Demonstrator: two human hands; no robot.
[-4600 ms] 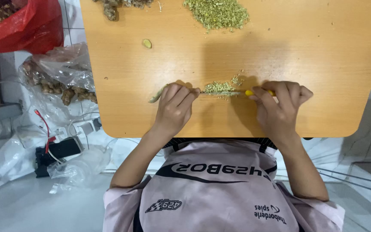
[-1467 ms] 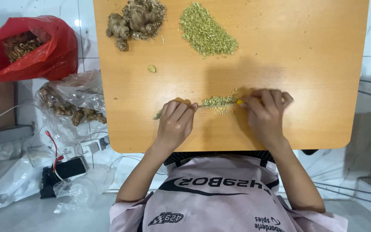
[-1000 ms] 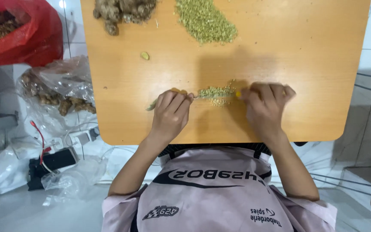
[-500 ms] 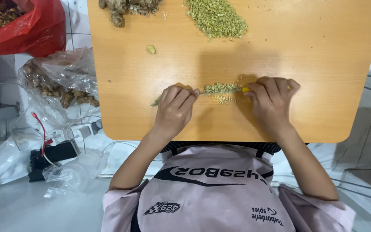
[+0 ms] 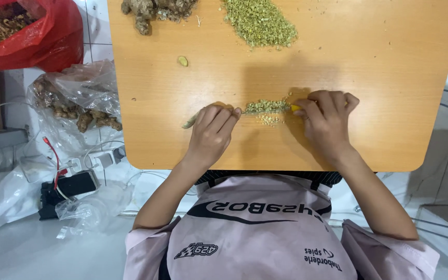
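Our left hand (image 5: 211,129) rests curled on the wooden bench (image 5: 390,78), its grip closed over a thin pale strip (image 5: 189,124) whose tip pokes out to the left. Our right hand (image 5: 327,122) has its grip pinched shut on a small yellow-handled tool (image 5: 296,108), mostly hidden under the fingers. Between the two hands lies a short row of chopped greenish bits (image 5: 266,106), with a few crumbs just below it.

Farther up the bench sit a larger heap of the same greenish bits (image 5: 260,23), knobbly brown roots (image 5: 154,9) cut off by the top edge, and one small loose piece (image 5: 182,61). The bench's right half is bare, and its near edge lies close below our wrists.

On the floor to the left are a red bag (image 5: 37,36), a clear bag of roots (image 5: 79,103), and a dark device with cables (image 5: 68,184). What the tool's working end looks like, we cannot tell.
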